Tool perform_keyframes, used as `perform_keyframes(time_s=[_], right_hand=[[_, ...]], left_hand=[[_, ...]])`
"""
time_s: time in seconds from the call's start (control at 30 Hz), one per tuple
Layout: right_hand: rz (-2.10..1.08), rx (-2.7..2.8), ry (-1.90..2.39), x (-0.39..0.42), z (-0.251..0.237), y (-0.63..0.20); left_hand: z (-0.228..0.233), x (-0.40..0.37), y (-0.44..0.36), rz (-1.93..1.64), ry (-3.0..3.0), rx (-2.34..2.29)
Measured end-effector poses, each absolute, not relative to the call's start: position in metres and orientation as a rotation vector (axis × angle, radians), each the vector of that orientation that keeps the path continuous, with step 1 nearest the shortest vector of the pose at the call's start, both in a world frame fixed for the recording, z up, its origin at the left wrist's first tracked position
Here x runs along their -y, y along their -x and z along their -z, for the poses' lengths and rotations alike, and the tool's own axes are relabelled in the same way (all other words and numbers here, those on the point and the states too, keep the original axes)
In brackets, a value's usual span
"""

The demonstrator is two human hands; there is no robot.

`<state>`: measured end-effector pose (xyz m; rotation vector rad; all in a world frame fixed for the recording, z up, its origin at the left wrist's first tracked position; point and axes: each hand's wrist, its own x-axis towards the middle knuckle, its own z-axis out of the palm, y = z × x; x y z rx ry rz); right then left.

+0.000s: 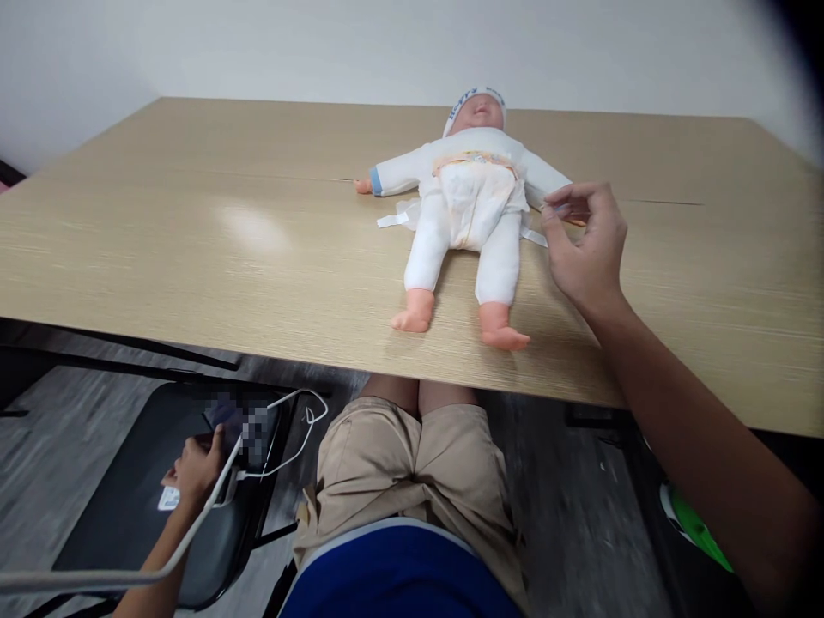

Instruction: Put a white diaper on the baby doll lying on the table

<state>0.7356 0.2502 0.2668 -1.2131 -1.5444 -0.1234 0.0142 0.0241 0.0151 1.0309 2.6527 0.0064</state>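
A baby doll [477,142] in white clothes and a printed cap lies face up on the table, feet towards me. A white diaper [475,197] covers its front, and the diaper's side tabs stick out, with a left tab [391,221] lying on the tabletop. My right hand [587,236] is beside the doll's arm, thumb and fingertips pinched together; what is between them is too small to make out. Low on the left, my left hand [196,468] has its fingers bent around the edge of a phone [225,416], partly blurred out, above a chair seat.
The wooden table [193,283] fills the upper view. Beneath its edge on the left stands a black chair [122,489]. A white cable [186,545] runs across the chair to the blurred device. A green and white item [699,528] lies low at the right.
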Motion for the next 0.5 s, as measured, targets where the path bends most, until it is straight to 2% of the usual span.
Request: perform_keyframes(time_s=[0.5], right_hand=[[0.119,1.534,1.182,-0.25,-0.267,-0.734]], left_hand=[[-0.006,0.016,0.001,-0.122,-1.341,-2.551]])
